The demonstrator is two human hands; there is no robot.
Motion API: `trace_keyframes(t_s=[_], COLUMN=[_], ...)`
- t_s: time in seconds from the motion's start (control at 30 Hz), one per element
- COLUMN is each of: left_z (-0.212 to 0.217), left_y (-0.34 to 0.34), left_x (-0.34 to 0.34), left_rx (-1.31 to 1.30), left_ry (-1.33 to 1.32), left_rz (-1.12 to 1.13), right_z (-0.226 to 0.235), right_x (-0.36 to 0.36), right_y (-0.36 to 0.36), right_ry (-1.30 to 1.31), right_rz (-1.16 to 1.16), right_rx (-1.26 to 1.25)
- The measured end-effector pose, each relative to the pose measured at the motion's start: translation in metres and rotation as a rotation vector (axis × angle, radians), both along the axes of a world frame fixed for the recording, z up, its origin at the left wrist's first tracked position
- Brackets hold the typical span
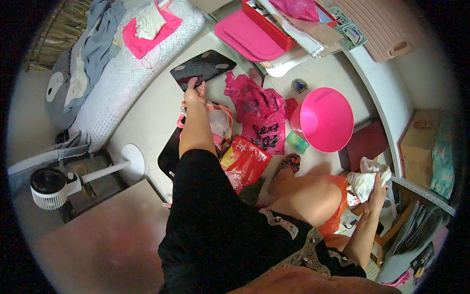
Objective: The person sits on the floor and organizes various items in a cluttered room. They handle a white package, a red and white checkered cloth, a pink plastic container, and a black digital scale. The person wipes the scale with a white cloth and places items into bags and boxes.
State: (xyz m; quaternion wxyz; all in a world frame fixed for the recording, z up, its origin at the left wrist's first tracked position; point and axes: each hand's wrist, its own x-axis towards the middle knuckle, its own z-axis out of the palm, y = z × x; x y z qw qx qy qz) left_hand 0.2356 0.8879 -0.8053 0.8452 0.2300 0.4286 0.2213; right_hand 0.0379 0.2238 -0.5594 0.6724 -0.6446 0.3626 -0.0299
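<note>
My left hand reaches forward and grips the near edge of a black bathroom scale, a thin glossy slab with pale oval patches. In my right hand, at the right beside my knee, is a bunched white cloth. Below the scale, partly behind my left forearm, lies a patterned fabric bundle. Crumpled magenta plastic bags are spread right of it, with a red and yellow bag nearer to me.
A pink bucket stands on the tiled floor, near a small round jar. Farther off are a pink lid and a red box of papers. A bed and a white fan are at the left.
</note>
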Motion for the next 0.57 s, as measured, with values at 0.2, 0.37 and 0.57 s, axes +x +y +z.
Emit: trace_keyframes(t_s=[0.2, 0.37, 0.57], left_z=[-0.034, -0.055, -0.105], left_y=[0.011, 0.012, 0.036], left_x=[0.026, 0.032, 0.036], left_rx=[-0.052, -0.026, -0.121], left_ry=[0.075, -0.025, 0.168], left_rz=[0.115, 0.072, 0.169], right_z=[0.01, 0.006, 0.005], right_x=[0.025, 0.033, 0.043], right_y=[0.017, 0.014, 0.025], right_ry=[0.013, 0.032, 0.064], right_rz=[-0.022, -0.02, 0.004], right_rx=[0.016, 0.035, 0.039])
